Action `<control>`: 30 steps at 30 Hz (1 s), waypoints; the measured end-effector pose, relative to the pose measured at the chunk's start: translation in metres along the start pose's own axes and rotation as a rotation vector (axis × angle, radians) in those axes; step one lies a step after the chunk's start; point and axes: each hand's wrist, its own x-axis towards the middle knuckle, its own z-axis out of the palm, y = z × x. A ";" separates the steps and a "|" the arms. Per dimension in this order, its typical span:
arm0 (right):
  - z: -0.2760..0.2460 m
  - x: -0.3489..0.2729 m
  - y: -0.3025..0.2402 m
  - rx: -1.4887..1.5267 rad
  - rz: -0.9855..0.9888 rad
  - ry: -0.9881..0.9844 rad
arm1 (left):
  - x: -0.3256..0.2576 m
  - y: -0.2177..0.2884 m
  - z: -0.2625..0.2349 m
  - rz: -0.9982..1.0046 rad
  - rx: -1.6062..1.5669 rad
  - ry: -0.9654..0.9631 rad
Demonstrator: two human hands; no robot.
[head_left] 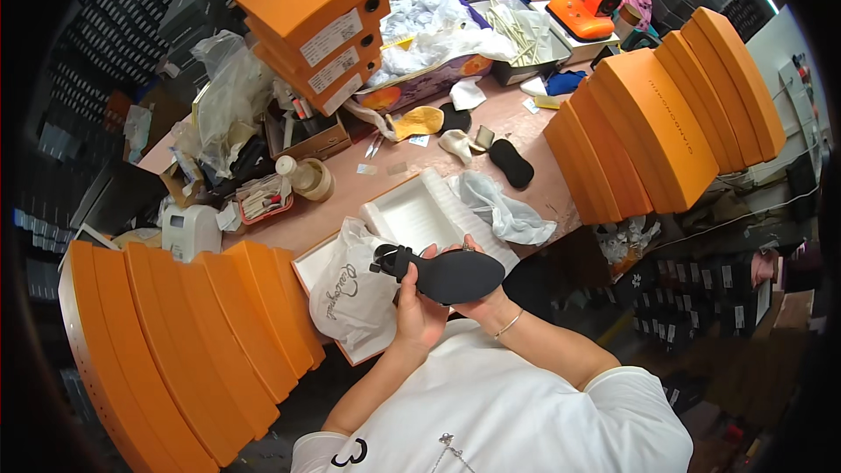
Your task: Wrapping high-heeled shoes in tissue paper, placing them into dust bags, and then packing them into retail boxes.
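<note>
A black heeled shoe (458,277) is held in front of my chest, its dark sole facing up and its heel end toward the left. My left hand (419,308) grips it near the heel and arch, thumb along the side. Around the toe end, my right hand (482,302) is closed from below and behind, with some fingers hidden by the sole. Just beyond my hands lies an uncovered shoebox (406,215) with white lining. A white drawstring dust bag (349,291) with dark script drapes over the box's near left part.
Orange shoeboxes (175,342) are stacked at left, with another stack (653,131) at right and a third (308,0) at the back. On the pink table (350,182) are a crumpled plastic bag (504,210), a black pad (511,164), a yellow cloth (415,123) and a bottle (302,177).
</note>
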 end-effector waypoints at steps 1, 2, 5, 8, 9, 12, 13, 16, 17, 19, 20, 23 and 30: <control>-0.008 0.002 -0.003 -0.004 -0.001 0.007 | 0.004 -0.003 -0.001 0.006 0.006 -0.004; -0.009 0.005 -0.006 -0.003 0.000 0.009 | 0.008 -0.004 -0.001 0.015 0.018 -0.006; -0.010 0.000 -0.023 -0.467 -0.070 0.021 | 0.028 0.005 -0.002 0.143 0.033 -0.005; -0.017 0.004 -0.076 -1.015 -0.320 0.137 | 0.046 0.035 -0.003 0.299 0.155 -0.009; -0.028 0.013 -0.111 -1.196 -0.484 0.198 | 0.048 0.046 -0.001 0.314 0.184 0.000; -0.020 0.044 -0.195 -1.721 -0.883 0.476 | 0.055 0.060 -0.004 0.264 0.224 0.002; -0.027 0.056 -0.212 -1.893 -0.977 0.445 | 0.059 0.058 -0.002 0.228 0.231 0.002; -0.062 0.103 -0.244 -2.212 -0.989 0.479 | 0.072 0.043 0.009 0.113 0.217 -0.071; -0.075 0.112 -0.250 -2.245 -0.922 0.466 | 0.080 0.040 0.017 0.092 0.282 -0.095; -0.097 0.129 -0.258 -2.271 -0.816 0.500 | 0.089 0.034 0.029 0.078 0.351 -0.107; -0.107 0.136 -0.256 -2.274 -0.753 0.518 | 0.093 0.032 0.034 0.078 0.360 -0.096; -0.066 0.144 -0.251 -2.074 -1.096 0.310 | 0.108 0.033 0.021 0.137 0.317 -0.117; -0.016 0.230 -0.252 -2.625 -0.930 -0.091 | 0.137 0.025 0.022 0.174 0.157 -0.012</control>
